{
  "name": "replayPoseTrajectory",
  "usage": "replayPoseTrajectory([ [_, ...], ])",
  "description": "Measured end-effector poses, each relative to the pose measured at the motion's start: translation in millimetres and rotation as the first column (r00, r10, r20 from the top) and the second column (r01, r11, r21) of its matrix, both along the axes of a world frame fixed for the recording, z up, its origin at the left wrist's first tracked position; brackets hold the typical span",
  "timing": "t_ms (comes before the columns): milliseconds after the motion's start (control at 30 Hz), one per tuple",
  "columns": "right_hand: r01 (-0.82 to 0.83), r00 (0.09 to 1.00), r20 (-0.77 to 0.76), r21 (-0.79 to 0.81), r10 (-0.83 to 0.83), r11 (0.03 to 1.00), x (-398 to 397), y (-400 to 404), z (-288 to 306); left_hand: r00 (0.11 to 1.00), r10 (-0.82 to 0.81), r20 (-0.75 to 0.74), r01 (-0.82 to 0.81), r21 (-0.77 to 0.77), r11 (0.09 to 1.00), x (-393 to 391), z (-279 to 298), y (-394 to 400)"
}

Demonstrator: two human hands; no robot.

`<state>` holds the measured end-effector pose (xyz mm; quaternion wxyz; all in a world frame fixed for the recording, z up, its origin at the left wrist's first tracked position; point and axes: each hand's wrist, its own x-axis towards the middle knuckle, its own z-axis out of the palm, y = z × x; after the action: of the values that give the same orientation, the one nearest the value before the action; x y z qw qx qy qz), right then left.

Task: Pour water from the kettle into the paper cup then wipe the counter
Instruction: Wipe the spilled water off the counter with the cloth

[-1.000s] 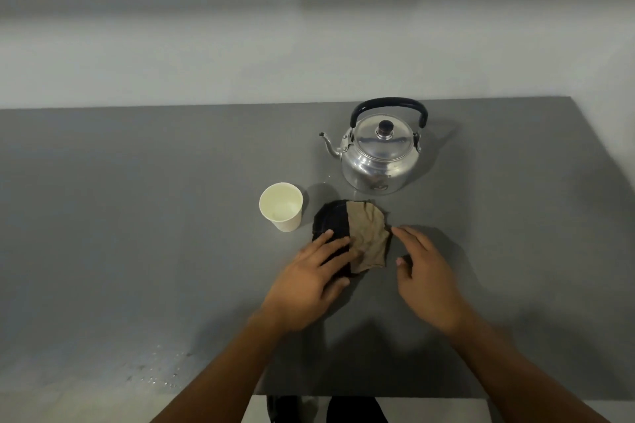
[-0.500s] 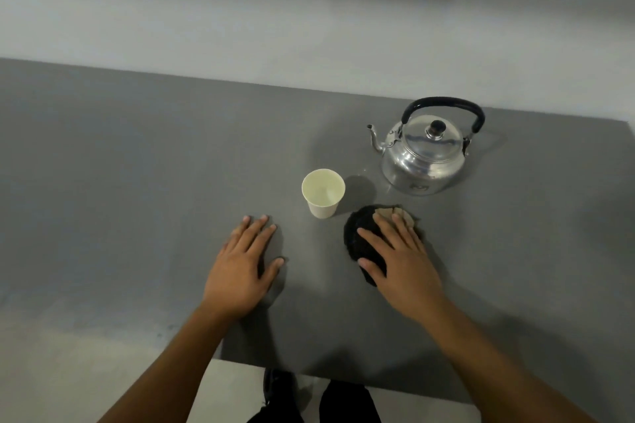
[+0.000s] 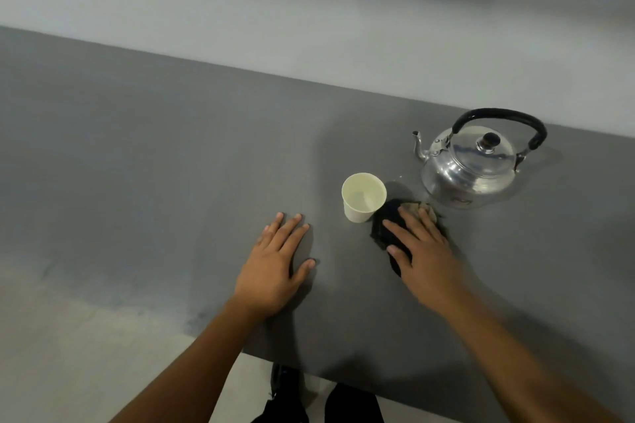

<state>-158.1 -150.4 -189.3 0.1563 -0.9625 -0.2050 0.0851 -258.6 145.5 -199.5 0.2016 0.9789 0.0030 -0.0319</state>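
Observation:
A shiny metal kettle (image 3: 470, 165) with a black handle stands upright at the right of the grey counter (image 3: 154, 165), spout pointing left. A white paper cup (image 3: 363, 197) with water in it stands in front and left of the kettle. A dark and tan cloth (image 3: 384, 223) lies just right of the cup, touching or nearly touching it. My right hand (image 3: 424, 251) presses flat on the cloth and covers most of it. My left hand (image 3: 275, 268) lies flat on the bare counter, fingers spread, left of the cup.
A pale wall runs behind the counter's far edge. The counter's near edge (image 3: 309, 369) is just below my forearms, with the light floor (image 3: 68, 354) and my dark legs (image 3: 323, 402) beneath it. A paler patch (image 3: 68, 271) marks the counter's left front.
My left hand left the cloth and settled flat on the counter to the left. My right hand moved onto the cloth and slid it up towards the cup. The view shifted left.

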Motion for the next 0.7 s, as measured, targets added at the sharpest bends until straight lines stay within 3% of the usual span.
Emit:
replayPoseTrajectory([
  [133, 0.049, 0.999, -0.008, -0.027, -0.049, 0.998, -2.8, -18.9, -3.1, 1.000, 0.012, -0.002, -0.012, 0.014, 1.000, 0.2, -2.5, -0.8],
  [300, 0.149, 0.988, 0.051, -0.039, -0.147, 0.988, 1.2, 24.1, -1.1, 1.000, 0.006, -0.007, -0.005, 0.027, 1.000, -0.3, -5.6, 0.3],
  [533, -0.021, 0.999, 0.046, -0.050, 0.023, 0.999, -66.4, -7.3, -6.0, 1.000, 0.004, -0.026, -0.005, -0.044, 0.999, 0.1, -1.6, 0.7],
  [700, 0.237, 0.972, 0.020, -0.042, -0.236, 0.971, -57.1, -1.0, -5.9, 0.998, -0.051, -0.021, 0.049, -0.095, 0.994, 0.3, 2.4, 7.7],
])
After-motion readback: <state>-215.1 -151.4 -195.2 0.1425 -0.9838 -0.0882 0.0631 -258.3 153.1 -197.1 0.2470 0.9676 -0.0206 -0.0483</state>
